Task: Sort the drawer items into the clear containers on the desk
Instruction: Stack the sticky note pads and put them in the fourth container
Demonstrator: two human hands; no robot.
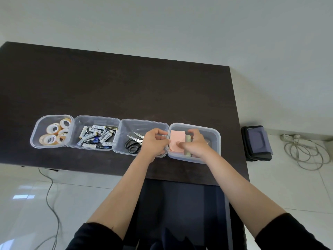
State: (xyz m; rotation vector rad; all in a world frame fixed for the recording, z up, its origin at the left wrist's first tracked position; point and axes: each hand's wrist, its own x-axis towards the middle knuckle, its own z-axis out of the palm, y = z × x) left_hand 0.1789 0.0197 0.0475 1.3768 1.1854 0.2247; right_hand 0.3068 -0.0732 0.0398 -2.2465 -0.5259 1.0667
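1. Four clear containers are being kept in a touching row near the front edge of the dark desk point(115, 83).
2. In the first container point(38, 129), at the far left, about five tape rolls point(54, 136) are being held.
3. In the second container point(77, 123), a heap of batteries point(97, 137) is lying; roughly a dozen are being shown, though an exact count cannot be made.
4. In the third container point(124, 127), two pairs of scissors point(134, 141) are lying, one crossed over the other.
5. The left hand point(153, 141) is being held over the right end of the third container, its fingers curled at the rim it shares with the fourth; whether anything is being pinched cannot be told.
6. In the fourth container point(215, 136), a pink sticky-note pad point(177, 138) and a greenish pad point(188, 138) just beside it are being gripped by the right hand point(195, 145), thumb on the pink pad and fingers curled over the far edge.
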